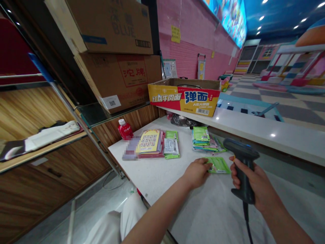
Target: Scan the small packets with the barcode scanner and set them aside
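My right hand [250, 183] is wrapped around the grip of a black barcode scanner [240, 149], whose head points left above the table; a cord hangs from its base. My left hand [199, 173] has its fingers on the left end of a flat green packet [218, 165], which lies on the white table. Behind that packet rises a stack of green, blue and pink packets [203, 139]. Left of the stack, a silver-backed packet [171, 146] lies over green ones, beside a pile of yellow and red booklets [150, 140].
A red bottle [125, 129] with a white cap stands at the table's back left. An open noodle carton [184, 98] sits on the raised ledge [254, 123]. Two large cardboard boxes [119, 83] are stacked at the left, near a wooden cabinet [45, 173].
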### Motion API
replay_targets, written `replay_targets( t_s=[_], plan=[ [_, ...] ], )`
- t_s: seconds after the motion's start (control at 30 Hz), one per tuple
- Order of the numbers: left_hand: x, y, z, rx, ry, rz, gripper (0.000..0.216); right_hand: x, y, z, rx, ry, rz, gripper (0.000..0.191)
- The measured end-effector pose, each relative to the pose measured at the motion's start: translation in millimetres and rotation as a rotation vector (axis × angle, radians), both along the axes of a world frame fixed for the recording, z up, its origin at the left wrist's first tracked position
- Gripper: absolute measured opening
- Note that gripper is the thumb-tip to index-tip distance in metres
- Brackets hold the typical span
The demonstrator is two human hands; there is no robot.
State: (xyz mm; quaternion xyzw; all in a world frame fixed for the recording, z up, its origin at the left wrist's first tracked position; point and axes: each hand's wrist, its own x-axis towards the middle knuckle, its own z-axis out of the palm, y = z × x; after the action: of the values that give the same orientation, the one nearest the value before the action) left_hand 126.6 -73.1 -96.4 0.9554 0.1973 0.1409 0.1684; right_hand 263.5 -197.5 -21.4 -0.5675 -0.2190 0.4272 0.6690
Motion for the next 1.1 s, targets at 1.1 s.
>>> replay_targets(
  t_s=[1.1],
  plan=[
    [-63.5,63.7,10.3,-0.309,-0.424,0.810,0.047,-0.1,-1.6,-5.8,-0.129,-0.122,0.184,0.042]
  ],
)
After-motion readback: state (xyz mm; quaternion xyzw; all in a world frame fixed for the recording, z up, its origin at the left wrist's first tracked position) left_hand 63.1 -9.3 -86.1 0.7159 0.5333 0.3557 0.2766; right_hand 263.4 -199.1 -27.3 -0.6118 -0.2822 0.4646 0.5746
